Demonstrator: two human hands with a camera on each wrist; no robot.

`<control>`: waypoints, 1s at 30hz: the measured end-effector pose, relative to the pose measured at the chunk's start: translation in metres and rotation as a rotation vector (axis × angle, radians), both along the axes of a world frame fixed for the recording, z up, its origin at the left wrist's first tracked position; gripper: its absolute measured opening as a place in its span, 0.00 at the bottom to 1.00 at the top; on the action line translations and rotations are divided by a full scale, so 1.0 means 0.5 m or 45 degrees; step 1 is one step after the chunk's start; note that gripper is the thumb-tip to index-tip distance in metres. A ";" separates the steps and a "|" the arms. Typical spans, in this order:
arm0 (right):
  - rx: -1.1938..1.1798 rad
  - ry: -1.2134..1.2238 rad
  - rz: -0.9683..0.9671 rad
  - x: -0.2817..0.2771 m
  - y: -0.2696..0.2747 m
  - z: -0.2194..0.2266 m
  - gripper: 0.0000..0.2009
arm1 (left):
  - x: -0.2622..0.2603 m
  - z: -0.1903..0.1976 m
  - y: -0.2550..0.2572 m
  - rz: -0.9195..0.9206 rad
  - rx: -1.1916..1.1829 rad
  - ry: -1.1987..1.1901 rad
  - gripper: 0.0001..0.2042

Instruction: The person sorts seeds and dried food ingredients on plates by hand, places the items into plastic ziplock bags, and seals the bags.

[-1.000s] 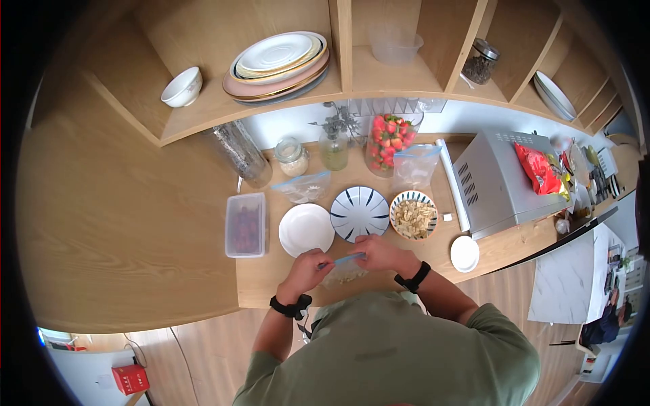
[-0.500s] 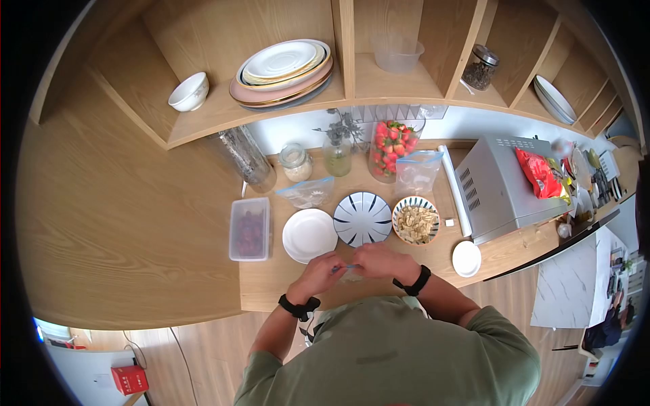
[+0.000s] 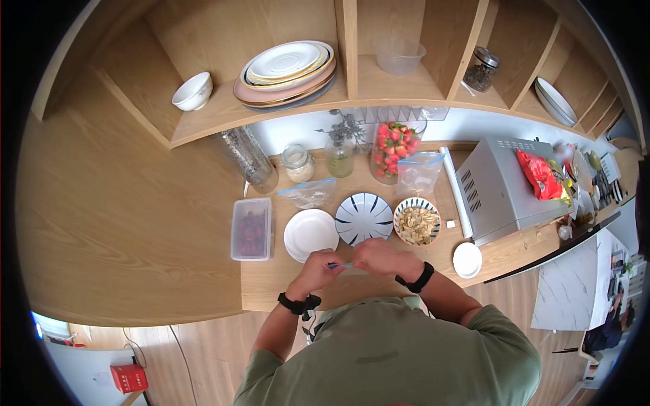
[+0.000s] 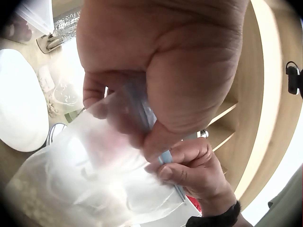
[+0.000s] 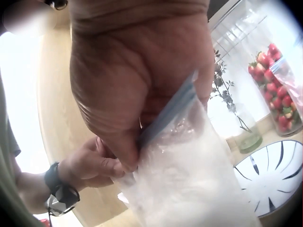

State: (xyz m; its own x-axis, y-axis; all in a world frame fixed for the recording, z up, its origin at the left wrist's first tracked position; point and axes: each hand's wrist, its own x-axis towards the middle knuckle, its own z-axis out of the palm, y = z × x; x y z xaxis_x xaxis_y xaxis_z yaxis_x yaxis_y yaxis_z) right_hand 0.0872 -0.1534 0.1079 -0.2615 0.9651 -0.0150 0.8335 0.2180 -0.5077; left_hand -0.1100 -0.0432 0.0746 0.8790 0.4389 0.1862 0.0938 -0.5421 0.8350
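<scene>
Between both hands hangs a clear zip bag with a blue strip along its top edge. Pale small pieces show low in the bag in the left wrist view. My left hand pinches one end of the strip between thumb and fingers. Close beside it, my right hand pinches the strip farther along. Just beyond the hands stand a white plate and a blue-lined plate. Most of the bag is hidden in the head view.
A patterned bowl of pale dried slices stands right of the plates. Left is a lidded tub of dark red fruit. Behind are two more zip bags, jars and a tall container of strawberries. A microwave borders the right.
My hands have come closer together along the blue strip, and less of it shows between them. The bag's pale contents, visible below the hands earlier, no longer show in the head view.
</scene>
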 end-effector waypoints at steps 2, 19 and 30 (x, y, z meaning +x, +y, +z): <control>0.039 0.033 -0.018 0.005 0.003 0.015 0.05 | -0.004 0.012 0.001 0.059 -0.271 -0.006 0.06; 0.125 0.139 -0.012 0.095 0.048 0.128 0.03 | -0.065 -0.063 0.061 0.218 -0.872 -0.128 0.09; 0.478 -0.359 -0.438 0.212 0.201 0.184 0.03 | -0.157 -0.248 0.047 0.661 -0.797 0.138 0.10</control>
